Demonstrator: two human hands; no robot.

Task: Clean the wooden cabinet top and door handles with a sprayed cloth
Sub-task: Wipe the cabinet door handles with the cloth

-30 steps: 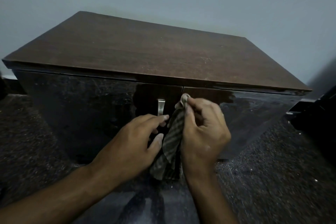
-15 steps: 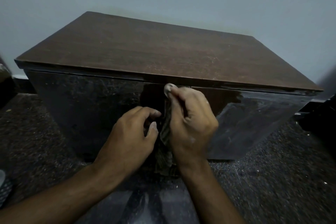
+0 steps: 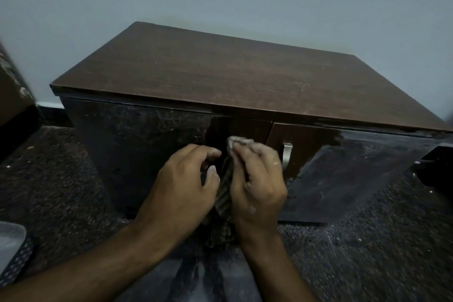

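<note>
A dark wooden cabinet stands against the wall, its brown top (image 3: 220,74) bare and dusty. Two glossy doors meet at a seam below the top's front edge. My right hand (image 3: 257,184) grips a striped cloth (image 3: 224,194) and presses its bunched end (image 3: 239,141) onto the left door just left of the seam, where that door's handle is hidden. The right door's metal handle (image 3: 286,154) shows uncovered beside my knuckles. My left hand (image 3: 186,184) hovers next to the cloth with its fingers curled and apart, the thumb close to the fabric.
The floor (image 3: 61,179) is dark and speckled with dust. A dark piece of furniture (image 3: 14,100) stands at the left edge, another dark object (image 3: 438,164) at the right. A pale object (image 3: 9,240) and patterned fabric (image 3: 17,267) lie at the bottom left.
My right hand carried the cloth from the right door's handle leftwards across the seam to the left door's handle. The right handle is now uncovered. My left hand's fingers curled in.
</note>
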